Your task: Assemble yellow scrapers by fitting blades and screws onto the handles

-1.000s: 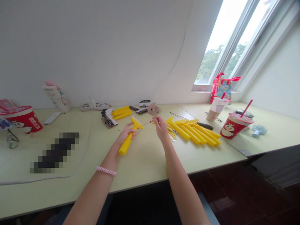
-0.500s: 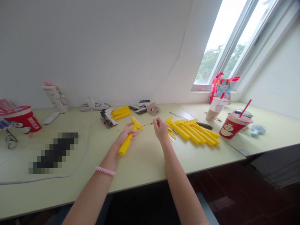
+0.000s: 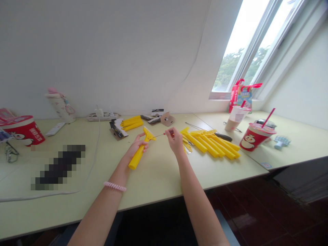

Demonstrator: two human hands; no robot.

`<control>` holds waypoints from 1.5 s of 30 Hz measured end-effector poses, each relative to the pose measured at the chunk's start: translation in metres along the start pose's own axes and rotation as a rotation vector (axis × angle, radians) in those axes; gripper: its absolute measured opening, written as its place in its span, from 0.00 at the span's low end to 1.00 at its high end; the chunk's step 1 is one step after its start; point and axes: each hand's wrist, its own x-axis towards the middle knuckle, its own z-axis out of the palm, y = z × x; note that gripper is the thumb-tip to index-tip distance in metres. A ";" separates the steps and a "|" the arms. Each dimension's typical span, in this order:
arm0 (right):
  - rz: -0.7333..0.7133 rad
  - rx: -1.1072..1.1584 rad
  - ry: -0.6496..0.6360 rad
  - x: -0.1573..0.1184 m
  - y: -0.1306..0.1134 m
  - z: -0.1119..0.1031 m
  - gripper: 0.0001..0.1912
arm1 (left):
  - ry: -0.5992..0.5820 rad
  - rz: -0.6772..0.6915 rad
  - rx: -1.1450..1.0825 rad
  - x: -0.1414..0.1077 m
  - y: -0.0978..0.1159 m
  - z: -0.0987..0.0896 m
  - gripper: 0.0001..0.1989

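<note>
A yellow plastic scraper (image 3: pixel 139 153) is gripped in the closed left hand (image 3: pixel 137 146), with its blade end held upward, to the left of a pile of yellow scraper handles (image 3: pixel 210 145). A thin red-headed pin (image 3: pixel 161 135) is pinched by the right hand (image 3: pixel 175 141), which is held just left of that pile, and the pin's tip is brought just beside the scraper's blade end. A pink coil bracelet (image 3: pixel 115 186) is worn on the left wrist. Farther left of the pile, a small bundle of yellow handles (image 3: pixel 132 123) is laid beside printed card packets (image 3: pixel 118 130), while a red paper cup (image 3: pixel 253 139) with a straw is stood to its right.
</note>
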 end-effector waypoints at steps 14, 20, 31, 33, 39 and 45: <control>0.050 -0.100 -0.052 -0.001 0.000 -0.001 0.13 | 0.023 -0.003 0.012 0.000 0.000 0.000 0.32; 0.010 -0.117 -0.102 -0.001 0.002 -0.001 0.06 | -0.003 0.026 0.002 0.002 -0.002 -0.004 0.32; 0.068 -0.112 -0.079 -0.001 0.006 -0.002 0.07 | 0.020 0.009 0.051 0.001 -0.001 -0.002 0.30; 0.072 -0.110 -0.074 -0.001 0.006 -0.002 0.07 | 0.019 0.007 0.055 0.001 -0.001 -0.001 0.30; 0.084 -0.125 -0.066 -0.001 0.004 -0.003 0.08 | 0.042 0.012 0.014 0.001 0.000 -0.001 0.30; 0.304 0.176 0.122 0.002 0.007 0.001 0.12 | 0.097 0.085 -0.179 0.002 0.004 -0.003 0.32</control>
